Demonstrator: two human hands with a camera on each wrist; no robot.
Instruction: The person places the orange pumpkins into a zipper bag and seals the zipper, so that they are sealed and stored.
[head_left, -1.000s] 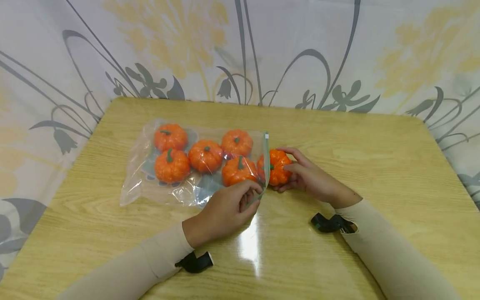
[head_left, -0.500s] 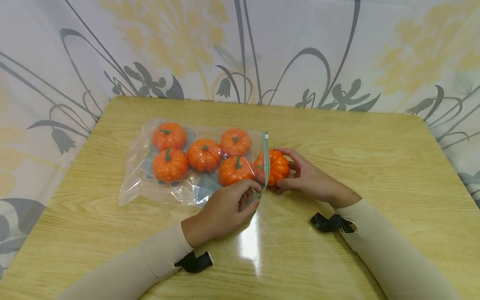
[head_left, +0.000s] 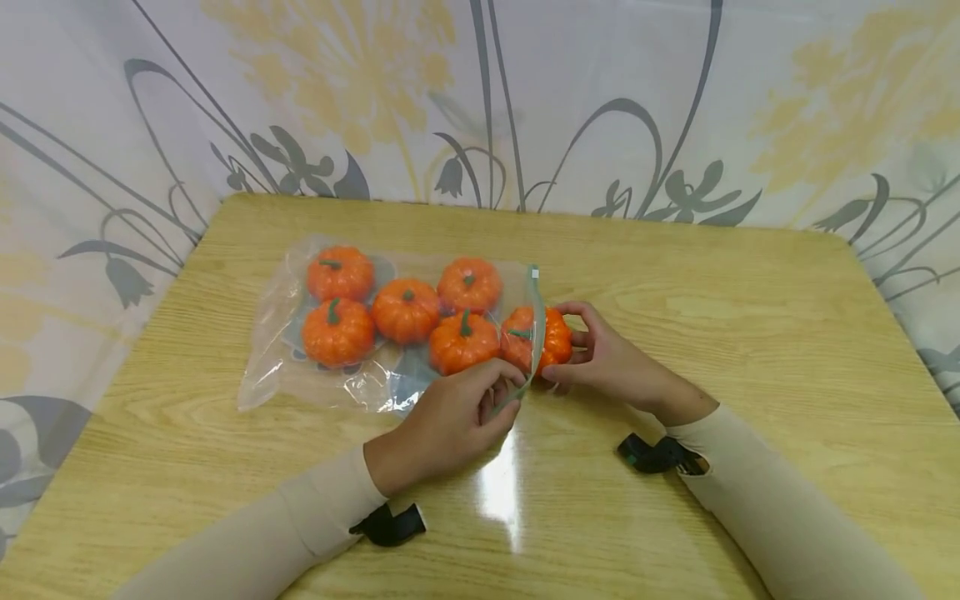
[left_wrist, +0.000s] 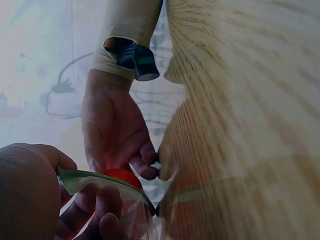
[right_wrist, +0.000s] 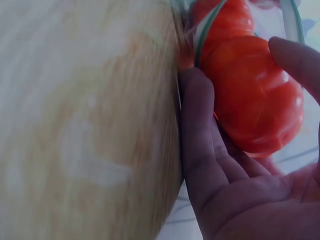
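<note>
A clear zip bag (head_left: 262, 371) lies flat on the table, its green-edged mouth facing right. Several small orange toy pumpkins (head_left: 338, 333) with green stems are inside it. My left hand (head_left: 442, 421) pinches the near corner of the mouth; in the left wrist view the bag's green edge (left_wrist: 95, 175) runs out from between thumb and fingers. With my right hand (head_left: 626, 367) I hold another pumpkin (head_left: 557, 337) partway through the mouth, its stem side under the plastic. The right wrist view shows thumb and fingers around this pumpkin (right_wrist: 257, 100), against a second one deeper in.
The wooden table (head_left: 750, 333) reaches past the bag on every side. A patterned curtain (head_left: 480, 100) stands along its back edge and sides. A white slider (head_left: 534, 273) sits at the far end of the bag's mouth. Both wrists wear black cameras (head_left: 390, 525).
My right hand has moved left, pushing the held pumpkin further into the bag's mouth. The nearest pumpkin inside has shifted left. My left hand keeps its place on the bag's edge.
</note>
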